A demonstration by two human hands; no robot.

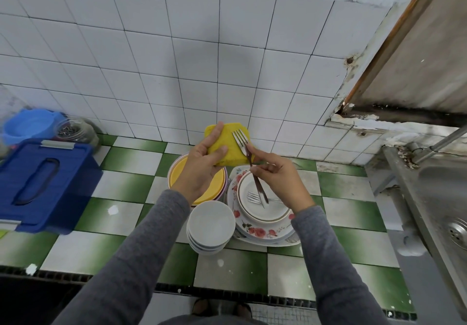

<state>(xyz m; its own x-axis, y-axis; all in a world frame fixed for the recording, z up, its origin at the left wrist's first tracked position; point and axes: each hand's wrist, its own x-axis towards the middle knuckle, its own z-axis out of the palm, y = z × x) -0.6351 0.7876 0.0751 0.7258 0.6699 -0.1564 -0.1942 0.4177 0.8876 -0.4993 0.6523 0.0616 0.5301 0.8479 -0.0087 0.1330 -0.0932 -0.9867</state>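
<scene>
My left hand (203, 164) grips a yellow sponge (228, 149) above the counter. My right hand (276, 180) pinches a metal fork (242, 142) by its handle, tines up and resting against the sponge. Below them a second fork (255, 197) lies on a small white plate (267, 212), which sits on a stack of flower-patterned plates (262, 232).
A yellow plate (177, 173) tops a stack to the left. Stacked white bowls (211, 227) stand in front. A blue lidded box (43, 183), a blue bowl (27, 126) and a glass jar (75, 130) are at far left. A steel sink (439, 198) lies at right.
</scene>
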